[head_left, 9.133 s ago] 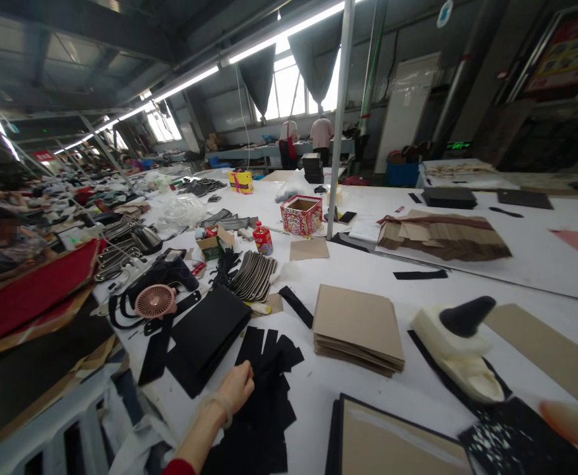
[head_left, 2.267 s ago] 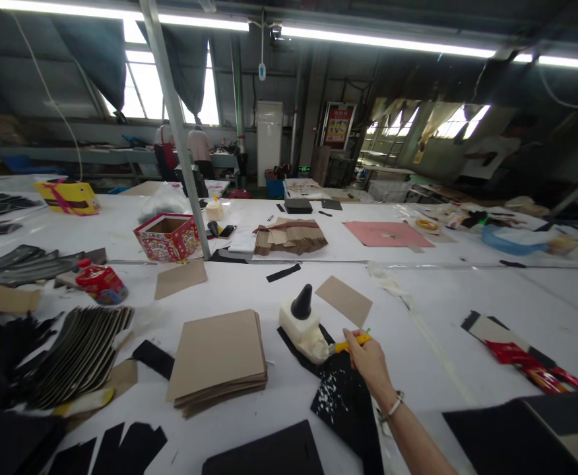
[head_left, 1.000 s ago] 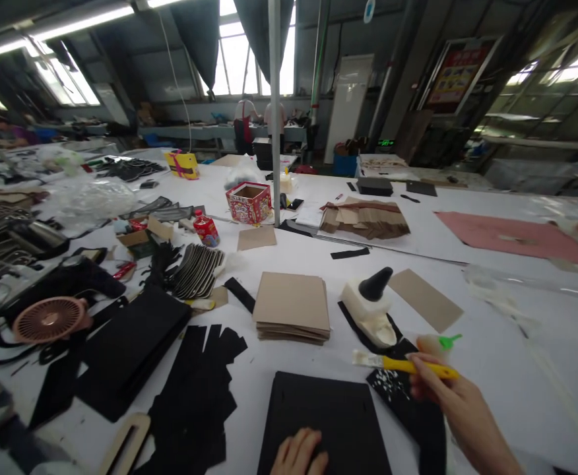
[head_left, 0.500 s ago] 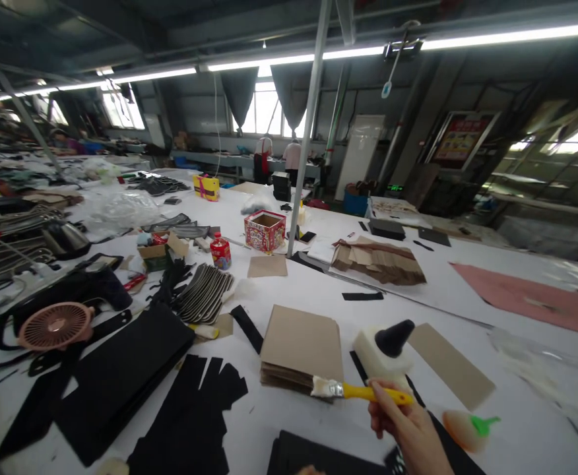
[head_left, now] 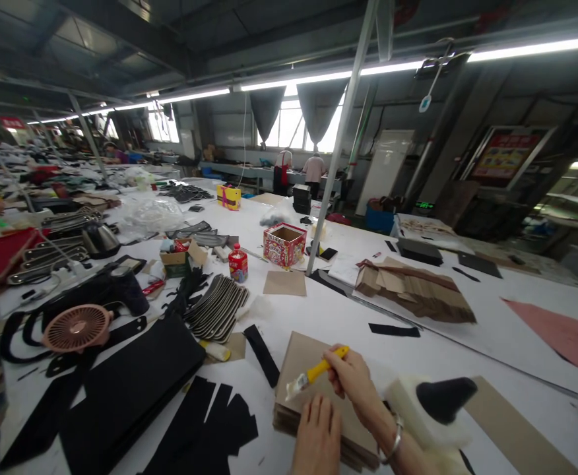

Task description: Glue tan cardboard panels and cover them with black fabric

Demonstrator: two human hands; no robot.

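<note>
A yellow-handled paintbrush (head_left: 320, 369) is gripped in my right hand (head_left: 355, 379). Its pale, glue-smeared bristles point left and down at the top sheet of a stack of grey-brown board sheets (head_left: 306, 346). My left hand (head_left: 319, 429) lies flat on that stack near its front, fingers stretched out, just below the bristles. Right of my right hand stands a whitish block-like container (head_left: 408, 402) with a black cone-shaped piece (head_left: 446, 399) on it. A black strip (head_left: 262, 355) lies just left of the stack.
Black sheets (head_left: 140, 376) are piled on the left, with cut black pieces (head_left: 210, 422) in front. Behind them are a pink fan (head_left: 78, 328), a red bottle (head_left: 238, 264) and a patterned box (head_left: 284, 245). A metal pole (head_left: 338, 145) rises from the table. Two people stand far back.
My right hand has brought the paintbrush left over the board stack, bristles now angled down. My left hand has come up onto the stack. The view has turned left.
</note>
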